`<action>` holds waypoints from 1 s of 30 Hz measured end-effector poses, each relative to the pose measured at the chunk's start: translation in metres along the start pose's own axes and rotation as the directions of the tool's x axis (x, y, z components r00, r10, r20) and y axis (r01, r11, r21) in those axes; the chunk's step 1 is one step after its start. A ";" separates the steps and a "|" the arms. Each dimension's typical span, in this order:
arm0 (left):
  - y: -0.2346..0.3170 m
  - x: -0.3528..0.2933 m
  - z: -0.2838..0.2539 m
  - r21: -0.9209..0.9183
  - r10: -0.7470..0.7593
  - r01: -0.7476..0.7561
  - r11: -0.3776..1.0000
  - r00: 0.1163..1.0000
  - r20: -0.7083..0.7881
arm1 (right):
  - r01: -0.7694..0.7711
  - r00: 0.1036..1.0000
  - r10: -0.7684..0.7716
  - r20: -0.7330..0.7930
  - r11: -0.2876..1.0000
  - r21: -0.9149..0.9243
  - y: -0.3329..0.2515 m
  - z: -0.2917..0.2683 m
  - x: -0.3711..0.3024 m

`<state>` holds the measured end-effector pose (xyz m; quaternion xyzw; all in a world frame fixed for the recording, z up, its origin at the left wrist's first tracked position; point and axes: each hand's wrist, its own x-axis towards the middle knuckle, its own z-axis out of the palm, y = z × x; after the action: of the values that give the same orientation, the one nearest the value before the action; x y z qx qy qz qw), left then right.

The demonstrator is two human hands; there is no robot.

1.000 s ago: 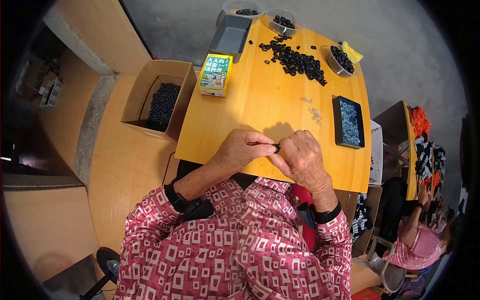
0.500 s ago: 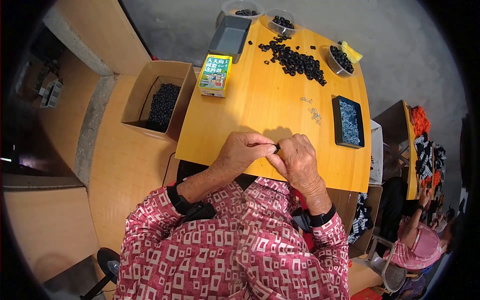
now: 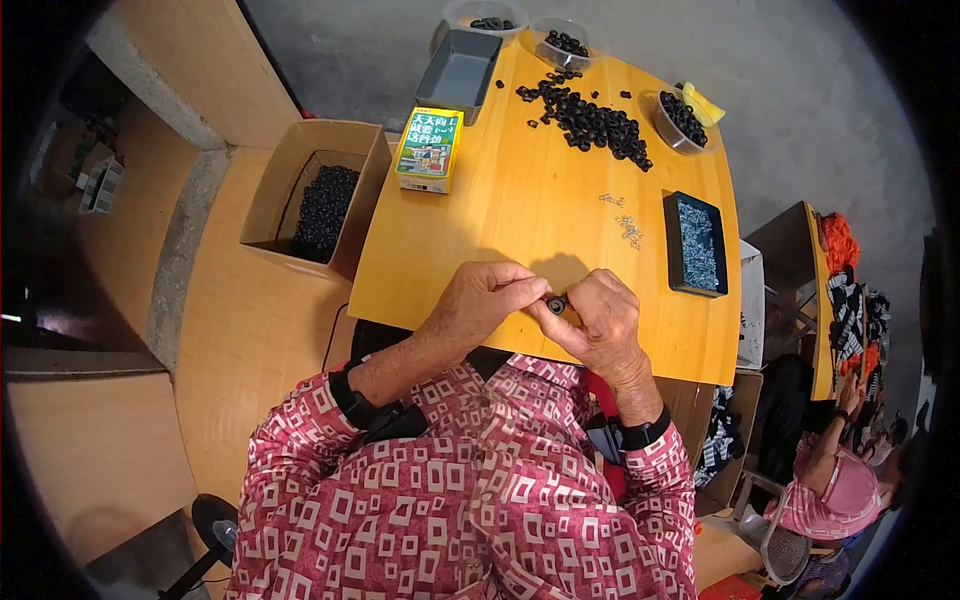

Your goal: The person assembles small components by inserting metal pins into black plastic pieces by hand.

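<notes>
Over the table's front edge, my right hand pinches a small black ring-shaped part between thumb and forefinger, with its round hole facing up. My left hand is close beside it on the left, thumb and forefinger pressed together; whatever is between those fingertips is too small to make out. Farther back on the table lies a loose heap of similar black parts. Small silvery metal pieces are scattered nearer to me, and a black tray at the right holds many more small pale pieces.
A yellow-green box and a grey bin stand at the table's left edge. Clear bowls of black parts sit at the back, another bowl at the right. On the left is a carton; a co-worker sits far right.
My right hand has turned the black part so its hole now shows. My left fingertips have drawn slightly away from it, to the left and up.
</notes>
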<state>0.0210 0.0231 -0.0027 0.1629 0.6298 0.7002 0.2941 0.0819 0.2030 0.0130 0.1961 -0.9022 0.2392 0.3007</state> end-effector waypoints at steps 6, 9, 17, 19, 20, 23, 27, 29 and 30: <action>0.011 0.003 0.002 -0.066 0.095 -0.094 0.993 0.995 0.011 | -0.043 0.998 0.044 -0.034 0.998 0.045 -0.010 -0.005 0.007; 0.020 0.004 0.014 -0.110 0.179 -0.172 0.979 0.982 0.058 | 0.023 1.000 -0.022 -0.016 0.997 0.069 -0.014 0.002 0.011; 0.026 0.002 0.020 -0.218 0.121 -0.106 0.970 0.991 0.055 | 0.076 0.997 -0.079 0.023 0.991 0.110 -0.020 0.023 0.018; 0.030 -0.001 0.020 -0.104 0.131 -0.120 0.987 0.986 0.105 | 0.099 0.992 -0.079 -0.102 0.972 0.211 -0.025 0.022 0.023; 0.032 -0.001 0.020 -0.107 0.133 -0.121 0.987 0.985 0.107 | 0.100 0.992 -0.080 -0.100 0.973 0.208 -0.024 0.022 0.021; 0.036 -0.001 0.021 -0.164 0.090 -0.072 0.984 0.990 0.106 | 0.096 0.995 -0.091 -0.047 0.988 0.117 -0.022 0.024 0.018; 0.032 0.001 0.011 -0.265 0.186 -0.173 0.948 0.982 0.023 | 0.140 0.986 -0.134 -0.095 0.988 0.063 -0.021 0.014 0.025; 0.026 0.000 0.003 -0.264 0.175 -0.173 0.949 0.984 -0.015 | 0.155 0.984 -0.153 -0.094 0.988 0.017 -0.017 0.008 0.024; 0.024 -0.001 0.000 -0.262 0.180 -0.177 0.949 0.984 -0.012 | 0.158 0.983 -0.155 -0.097 0.987 0.014 -0.015 0.006 0.024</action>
<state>0.0169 0.0216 0.0210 0.1830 0.5127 0.8000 0.2523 0.0689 0.1826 0.0291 0.2579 -0.8659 0.2337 0.3594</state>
